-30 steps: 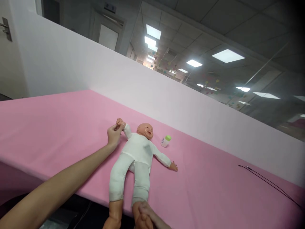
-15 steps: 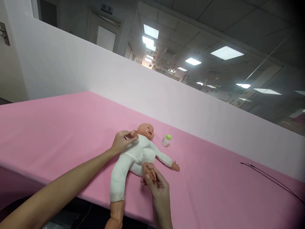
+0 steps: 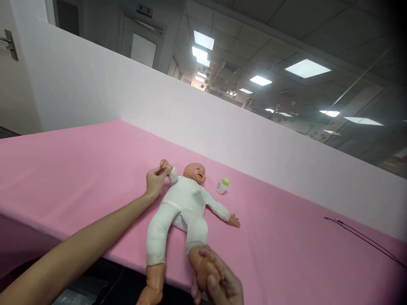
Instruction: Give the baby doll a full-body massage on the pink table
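A baby doll (image 3: 186,192) with a white cloth body and hard plastic head, hands and feet lies on its back, head toward the wall. My left hand (image 3: 155,180) grips the doll's arm at the wrist, holding it up and out beside the head. Around the doll's foot (image 3: 208,269), near the table's front edge, my right hand (image 3: 227,281) is closed, thumb on the sole. The doll's other arm rests on the cloth, and its other leg hangs over the edge. A small bottle with a green cap (image 3: 223,186) stands tilted near the head.
The table has a pink cover (image 3: 79,169). A white partition (image 3: 222,131) runs along its back. Thin black cables (image 3: 362,239) lie on the right side. A door with a handle (image 3: 12,44) is at the far left.
My left hand has moved the doll's arm from its chest outward and up beside the head. My right hand has drawn the bent leg down toward me, straightening it.
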Tool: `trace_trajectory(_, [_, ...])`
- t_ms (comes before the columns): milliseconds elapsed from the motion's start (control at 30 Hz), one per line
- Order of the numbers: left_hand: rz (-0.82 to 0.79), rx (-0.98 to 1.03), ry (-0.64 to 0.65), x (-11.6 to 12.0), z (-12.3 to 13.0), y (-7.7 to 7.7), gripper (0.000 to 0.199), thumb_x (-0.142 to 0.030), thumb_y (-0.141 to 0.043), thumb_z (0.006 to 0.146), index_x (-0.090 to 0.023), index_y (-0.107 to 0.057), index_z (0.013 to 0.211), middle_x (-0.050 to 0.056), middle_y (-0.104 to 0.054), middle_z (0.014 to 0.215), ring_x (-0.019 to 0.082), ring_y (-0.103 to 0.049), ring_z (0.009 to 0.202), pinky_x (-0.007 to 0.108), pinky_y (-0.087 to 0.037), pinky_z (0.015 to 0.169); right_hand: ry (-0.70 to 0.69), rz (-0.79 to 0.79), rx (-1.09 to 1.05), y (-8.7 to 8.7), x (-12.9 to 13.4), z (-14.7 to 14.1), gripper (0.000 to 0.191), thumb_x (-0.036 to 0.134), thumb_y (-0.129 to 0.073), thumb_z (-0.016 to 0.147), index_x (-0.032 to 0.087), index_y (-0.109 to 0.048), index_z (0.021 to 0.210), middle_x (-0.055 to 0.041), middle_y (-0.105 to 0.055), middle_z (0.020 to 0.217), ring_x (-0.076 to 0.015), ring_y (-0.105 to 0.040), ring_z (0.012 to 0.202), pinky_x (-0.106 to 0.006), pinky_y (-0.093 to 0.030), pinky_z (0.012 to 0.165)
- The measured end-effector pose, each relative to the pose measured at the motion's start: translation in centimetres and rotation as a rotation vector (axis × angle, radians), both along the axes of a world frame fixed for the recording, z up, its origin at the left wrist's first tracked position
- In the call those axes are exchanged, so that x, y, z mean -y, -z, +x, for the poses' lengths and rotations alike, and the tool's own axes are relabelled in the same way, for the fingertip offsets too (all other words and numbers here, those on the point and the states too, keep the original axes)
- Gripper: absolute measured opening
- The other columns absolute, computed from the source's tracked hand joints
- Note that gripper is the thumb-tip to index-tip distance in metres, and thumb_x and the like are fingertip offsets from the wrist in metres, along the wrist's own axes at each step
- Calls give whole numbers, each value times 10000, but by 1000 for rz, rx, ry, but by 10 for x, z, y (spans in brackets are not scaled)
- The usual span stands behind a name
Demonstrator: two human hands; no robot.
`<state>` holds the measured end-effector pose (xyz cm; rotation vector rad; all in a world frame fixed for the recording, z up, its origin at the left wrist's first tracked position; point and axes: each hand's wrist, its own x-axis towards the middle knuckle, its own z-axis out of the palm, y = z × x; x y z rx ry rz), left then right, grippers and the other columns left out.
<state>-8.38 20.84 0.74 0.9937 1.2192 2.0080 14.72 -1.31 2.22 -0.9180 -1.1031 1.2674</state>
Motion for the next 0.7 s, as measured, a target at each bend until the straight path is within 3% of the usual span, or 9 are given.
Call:
trace_trajectory(133, [178,-376,107,14,11,-6,315,-447,-776,812,-179,-676,680,-13,-599,643,138,-542,621,258,-404,593,-29,50,6,-26,-44,-8,456,461,-797,823,136,-739,1138,-18,-628,642,-152,-569,548,-293,-492,562])
trace_trajectory(267, [285,-761,176,25,12,-8,196,-404,-752,851,-213,-746,809,1,-617,707,139,-527,667,255,-392,613,81,61,62,-18,-88,-20,503,467,-827,783,138,-734,1152,-2,-618,658,-146,-569,592,-284,-501,589])
trace_trajectory(367, [320,-873,189,28,11,-8,187,-374,-715,878,-223,-744,772,-1,-579,682,135,-494,653,259,-374,605,101,55,138,-13,-98,-26,536,498,-822,772,139,-737,1160,-13,-642,683,-156,-585,612,-291,-517,602])
trace_trajectory(500, [270,-714,207,23,11,-8,163,-383,-755,838,-227,-760,792,1,-630,718,137,-532,666,263,-400,615,35,67,195,-20,-68,-19,488,460,-843,760,166,-762,1142,-41,-697,783,-159,-600,634,-300,-543,637])
trace_trajectory(633, [96,-248,136,10,6,-11,272,-444,-783,774,-189,-723,702,11,-650,684,170,-584,679,283,-430,619,-11,16,122,-6,-15,5,542,518,-809,785,154,-755,1184,-60,-696,657,-181,-604,527,-326,-549,560])
trace_trajectory(700, [-27,-11,69,5,1,-12,322,-487,-781,755,-174,-722,709,23,-659,682,197,-617,703,291,-434,618,-3,-27,109,6,8,16,536,519,-837,750,139,-779,1123,-106,-736,728,-187,-614,509,-330,-548,521])
